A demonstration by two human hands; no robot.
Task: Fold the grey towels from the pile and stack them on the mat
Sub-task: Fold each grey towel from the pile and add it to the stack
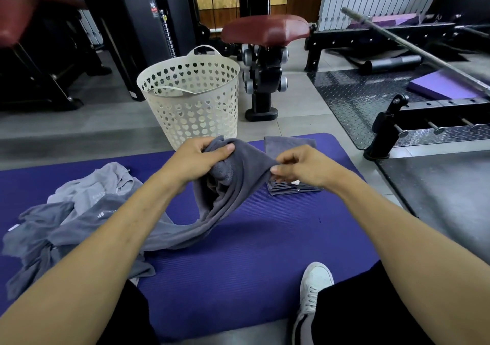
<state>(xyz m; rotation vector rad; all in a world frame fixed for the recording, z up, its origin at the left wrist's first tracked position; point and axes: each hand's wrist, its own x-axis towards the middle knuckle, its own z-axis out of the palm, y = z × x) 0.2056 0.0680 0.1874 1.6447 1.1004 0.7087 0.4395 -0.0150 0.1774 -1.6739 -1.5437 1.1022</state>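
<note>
Item: grey towel, mid-frame. I am gripping its top edge with left hand and right hand; pile lower left, stack touching mat edge-side.

Grey tiled floor, black weight machines, maroon padded seat, checker-plate platform
</note>
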